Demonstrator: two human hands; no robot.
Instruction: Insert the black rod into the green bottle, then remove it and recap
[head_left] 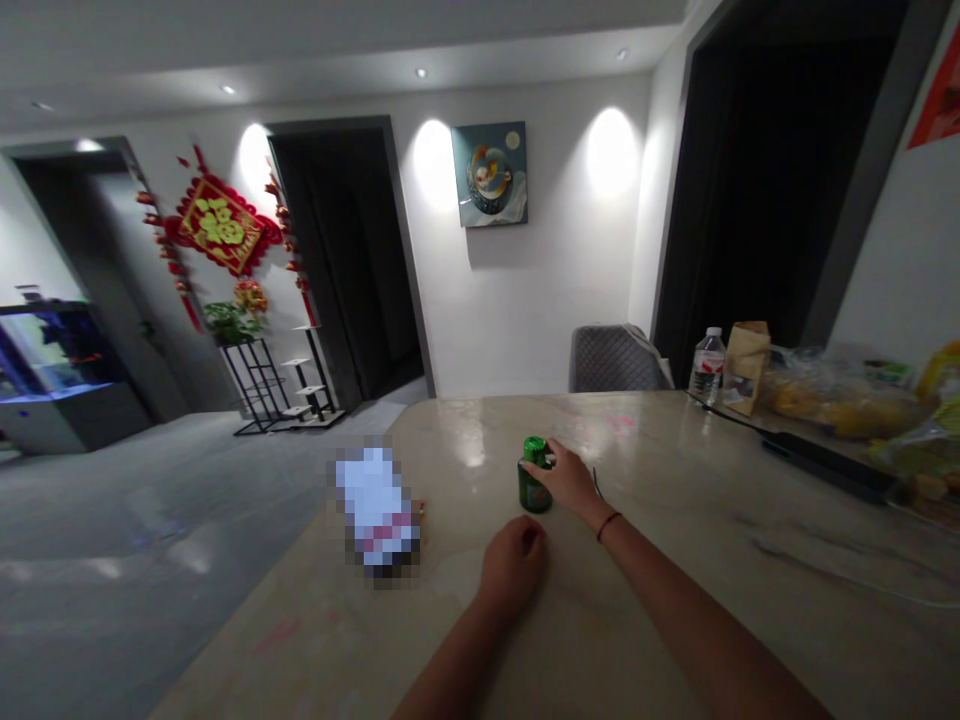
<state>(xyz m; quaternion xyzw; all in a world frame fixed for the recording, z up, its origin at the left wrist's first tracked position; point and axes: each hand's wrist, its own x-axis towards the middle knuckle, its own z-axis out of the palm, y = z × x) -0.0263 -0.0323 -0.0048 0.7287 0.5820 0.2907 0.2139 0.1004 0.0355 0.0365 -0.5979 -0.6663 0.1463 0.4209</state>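
Upright on the table (322, 630), the green bottle (535, 494) is gripped near its cap (534, 446) by the right hand (573, 480), probably for steadiness, while the left hand (513, 562), loosely curled with nothing visible in it, rests on the table's nearer part.

I read one sign: the gold character 福 on the red diamond-shaped wall hanging (223, 228). I cannot resolve the smaller gold marks beneath it. I find the label (709, 362) on the clear bottle (705, 388) and the green bottle's (532, 488) markings illegible.
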